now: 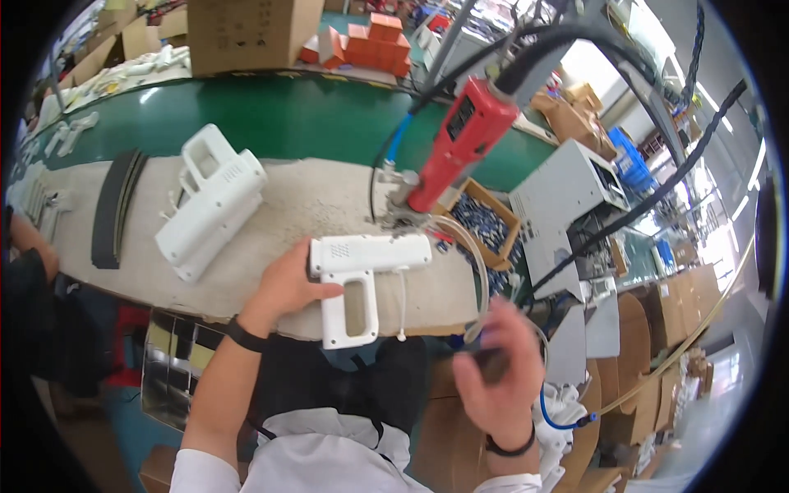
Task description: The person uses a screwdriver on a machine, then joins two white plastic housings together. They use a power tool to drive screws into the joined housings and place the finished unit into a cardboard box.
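Workshop bench (427, 308): beige covering, orange boxes (374, 48) beyond at twelve o'clock
White pistol-shaped housing (374, 255): at the bench's front edge, handle pointing to six o'clock
Left hand (283, 286): curled around the housing's nine o'clock end, thumb against the handle
Right hand (505, 370): blurred, half open, empty, clear of the housing at four o'clock
Red power driver (460, 144): at one o'clock
Second white housing (209, 215): at ten o'clock
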The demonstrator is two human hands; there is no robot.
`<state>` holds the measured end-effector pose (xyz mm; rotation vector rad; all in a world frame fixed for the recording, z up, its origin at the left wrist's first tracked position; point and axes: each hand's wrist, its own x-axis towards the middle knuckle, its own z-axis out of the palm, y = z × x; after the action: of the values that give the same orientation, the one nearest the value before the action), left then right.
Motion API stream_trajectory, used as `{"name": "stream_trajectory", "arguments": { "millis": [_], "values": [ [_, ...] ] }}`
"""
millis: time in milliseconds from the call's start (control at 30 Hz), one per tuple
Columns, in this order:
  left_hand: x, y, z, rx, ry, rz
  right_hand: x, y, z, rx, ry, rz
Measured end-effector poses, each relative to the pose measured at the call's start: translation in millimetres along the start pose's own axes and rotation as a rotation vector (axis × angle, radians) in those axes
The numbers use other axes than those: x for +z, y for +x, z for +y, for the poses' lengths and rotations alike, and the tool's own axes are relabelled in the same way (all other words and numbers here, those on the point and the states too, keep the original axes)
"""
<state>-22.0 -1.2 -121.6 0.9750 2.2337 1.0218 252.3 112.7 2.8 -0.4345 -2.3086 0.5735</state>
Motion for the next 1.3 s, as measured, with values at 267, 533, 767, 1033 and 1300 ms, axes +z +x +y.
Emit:
{"name": "stream_trajectory", "arguments": {
  "millis": [267, 533, 767, 1033, 1300],
  "values": [
    [21, 10, -28, 0.091, -0.115, 0.107, 100, 158, 21, 0.178, 0.707, 0.206],
    [13, 5, -22, 0.055, -0.090, 0.086, 100, 162, -27, 0.227, 1.010, 0.306],
    [12, -16, 14, 0.482, 0.142, 0.364, 92, 154, -66, 0.338, 0.941, 0.266],
    [23, -13, 5, 0.555, 0.131, 0.382, 90, 147, -72, 0.247, 1.051, 0.252],
    [13, -13, -2, 0.414, -0.128, 0.440, 104, 151, -73, 0.161, 1.042, 0.262]
  ]
}}
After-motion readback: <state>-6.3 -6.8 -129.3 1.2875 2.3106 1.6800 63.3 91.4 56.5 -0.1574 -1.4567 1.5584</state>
